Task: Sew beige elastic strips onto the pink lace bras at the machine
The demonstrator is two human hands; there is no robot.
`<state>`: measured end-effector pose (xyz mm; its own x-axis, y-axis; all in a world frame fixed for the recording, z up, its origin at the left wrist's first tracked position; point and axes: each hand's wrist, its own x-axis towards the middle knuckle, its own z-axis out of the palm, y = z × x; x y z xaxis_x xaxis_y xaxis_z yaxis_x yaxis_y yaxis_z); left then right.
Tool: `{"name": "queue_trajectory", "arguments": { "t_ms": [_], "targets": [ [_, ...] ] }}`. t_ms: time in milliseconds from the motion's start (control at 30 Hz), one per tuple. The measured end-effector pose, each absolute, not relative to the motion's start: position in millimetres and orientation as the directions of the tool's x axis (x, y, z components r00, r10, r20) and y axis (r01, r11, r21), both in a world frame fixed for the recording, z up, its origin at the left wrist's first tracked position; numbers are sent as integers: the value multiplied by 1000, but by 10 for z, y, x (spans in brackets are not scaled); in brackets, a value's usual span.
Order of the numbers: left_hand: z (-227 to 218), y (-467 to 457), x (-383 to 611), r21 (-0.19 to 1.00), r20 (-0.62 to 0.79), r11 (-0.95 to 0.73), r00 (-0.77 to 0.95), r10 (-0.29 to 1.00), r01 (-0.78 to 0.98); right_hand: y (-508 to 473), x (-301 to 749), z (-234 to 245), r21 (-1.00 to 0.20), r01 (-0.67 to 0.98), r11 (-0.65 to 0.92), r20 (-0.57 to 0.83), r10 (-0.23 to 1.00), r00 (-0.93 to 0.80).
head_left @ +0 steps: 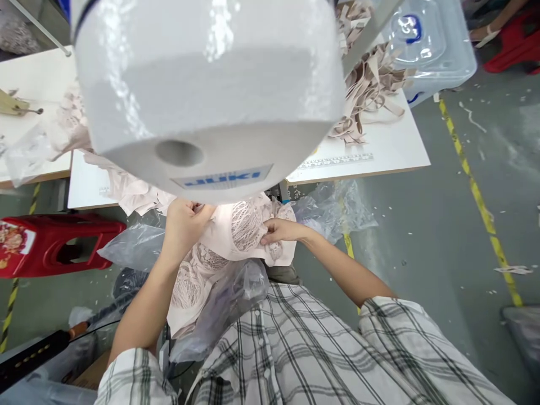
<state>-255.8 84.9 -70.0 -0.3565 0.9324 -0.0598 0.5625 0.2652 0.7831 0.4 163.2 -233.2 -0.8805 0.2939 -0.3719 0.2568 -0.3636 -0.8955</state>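
A pale pink lace bra [247, 226], with lace cups and smooth edging, lies spread between my two hands under the sewing machine's white head [211, 101]. My left hand [185, 228] pinches its smooth edge, fingers closed. On the other side my right hand [282, 230] has thumb and fingers closed on the lace edge. More lace pieces [192, 281] hang down toward my lap, over clear plastic [236, 298]. The machine head hides the needle area.
Beige straps [371, 84] lie piled on the white table [400, 146] at right, beside a clear plastic bin [439, 50]. More pink fabric [135, 188] lies on the left. A red stool [63, 244] stands at left. Plastic sheeting [341, 208] hangs below the table edge.
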Motion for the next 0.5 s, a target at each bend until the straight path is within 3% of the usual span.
{"name": "queue_trajectory", "arguments": {
  "t_ms": [67, 200, 367, 500],
  "targets": [
    [-704, 854, -2555, 779, -35, 241, -343, 939, 579, 1567, 113, -2339, -857, 213, -470, -405, 357, -842],
    [-712, 874, -2531, 778, 8, 197, -322, 947, 597, 1430, 262, -2303, -842, 97, -530, -407, 508, -759],
    [-746, 876, -2543, 793, 22, 178, -320, 947, 582, 1311, 335, -2193, -830, -37, -557, -405, 646, -647],
    [-818, 793, -2623, 752, 165, 86, -313, 935, 654, 1283, 410, -2027, -834, -84, -545, -390, 690, -610]
  ]
}}
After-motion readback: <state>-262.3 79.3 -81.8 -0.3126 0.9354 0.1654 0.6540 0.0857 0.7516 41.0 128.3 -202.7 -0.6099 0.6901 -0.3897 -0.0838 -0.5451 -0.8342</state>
